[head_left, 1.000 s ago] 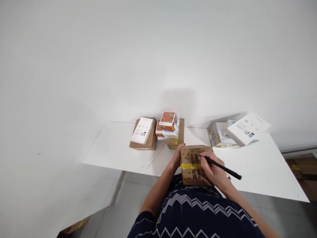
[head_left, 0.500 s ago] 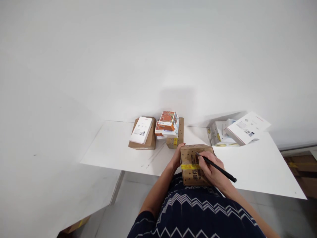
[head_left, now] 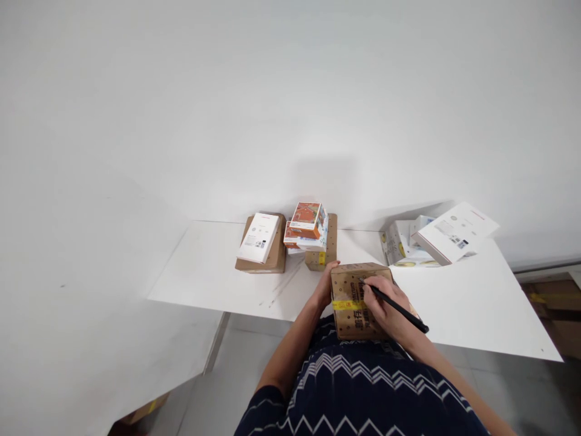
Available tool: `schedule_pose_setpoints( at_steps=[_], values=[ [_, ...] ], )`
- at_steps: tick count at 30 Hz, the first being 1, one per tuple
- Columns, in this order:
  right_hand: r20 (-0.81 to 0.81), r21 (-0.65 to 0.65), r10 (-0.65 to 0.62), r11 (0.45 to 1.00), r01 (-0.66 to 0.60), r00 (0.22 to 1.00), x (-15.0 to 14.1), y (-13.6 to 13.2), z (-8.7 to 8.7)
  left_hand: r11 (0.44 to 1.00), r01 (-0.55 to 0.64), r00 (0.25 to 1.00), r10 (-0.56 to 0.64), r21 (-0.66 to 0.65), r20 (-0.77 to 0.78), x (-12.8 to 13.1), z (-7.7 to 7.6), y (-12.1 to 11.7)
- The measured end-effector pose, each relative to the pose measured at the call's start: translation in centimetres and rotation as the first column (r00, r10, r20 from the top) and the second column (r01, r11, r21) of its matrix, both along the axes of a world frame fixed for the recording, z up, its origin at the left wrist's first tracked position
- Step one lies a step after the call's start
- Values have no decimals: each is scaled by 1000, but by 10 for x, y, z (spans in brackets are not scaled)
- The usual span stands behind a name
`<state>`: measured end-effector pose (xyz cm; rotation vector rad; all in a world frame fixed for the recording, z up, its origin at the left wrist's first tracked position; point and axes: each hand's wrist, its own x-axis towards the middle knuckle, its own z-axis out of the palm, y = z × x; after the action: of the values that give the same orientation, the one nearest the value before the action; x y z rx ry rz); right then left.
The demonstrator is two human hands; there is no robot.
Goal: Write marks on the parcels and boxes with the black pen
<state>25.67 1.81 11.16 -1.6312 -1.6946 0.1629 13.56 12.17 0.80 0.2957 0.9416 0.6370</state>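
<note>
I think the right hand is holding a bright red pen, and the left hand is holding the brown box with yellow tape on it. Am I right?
Almost! The pen is black, not bright red, as the head view shows. The right hand holds it, and the left hand holds the brown box with yellow tape.

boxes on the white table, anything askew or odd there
The large white box at the right sits askew on the pale boxes, jutting past them. Dark streaks also mark the otherwise white table near the brown box at left.
</note>
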Motion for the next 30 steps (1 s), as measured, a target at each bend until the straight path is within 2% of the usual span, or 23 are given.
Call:
schedule_pose_setpoints(
  at_steps=[9, 14, 17, 19, 22, 25, 27, 28, 30],
  values=[
    [-14, 27, 16, 1000, -15, 1000, 1, 2, -1, 999, -2, 1000, 3, 50, -5, 0, -4, -1],
    [-33, -20, 10, 1000, -11, 999, 2, 2, 2, 999, 16, 1000, -16, 32, 5, 0, 3, -1],
    [-129, -29, -29, 999, 26, 991, 1, 0, -3, 999, 38, 999, -39, 20, 21, 0, 8, -1],
    [-279, -14, -77, 997, 76, 957, 2, -2, -6, 999, 45, 999, -45, 17, 21, 0, 10, -1],
    [-550, 52, -137, 979, 198, 824, 9, -3, -5, 998, 61, 998, -62, 16, 23, -1, 13, -2],
    [-668, 134, -208, 911, 390, 715, 27, 0, -3, 995, 104, 993, -104, -1, 50, -2, 17, -2],
    [-646, 69, -329, 873, 482, 689, 43, 4, -8, 995, 99, 994, -99, -13, 45, -2, 19, -2],
    [-594, -26, -410, 869, 494, 692, 50, 5, -14, 996, 87, 996, -86, -16, 33, -2, 20, -2],
    [-386, -300, -535, 843, 446, 751, 63, 8, -32, 999, 51, 999, -51, -12, 0, -1, 21, -2]
  ],
)
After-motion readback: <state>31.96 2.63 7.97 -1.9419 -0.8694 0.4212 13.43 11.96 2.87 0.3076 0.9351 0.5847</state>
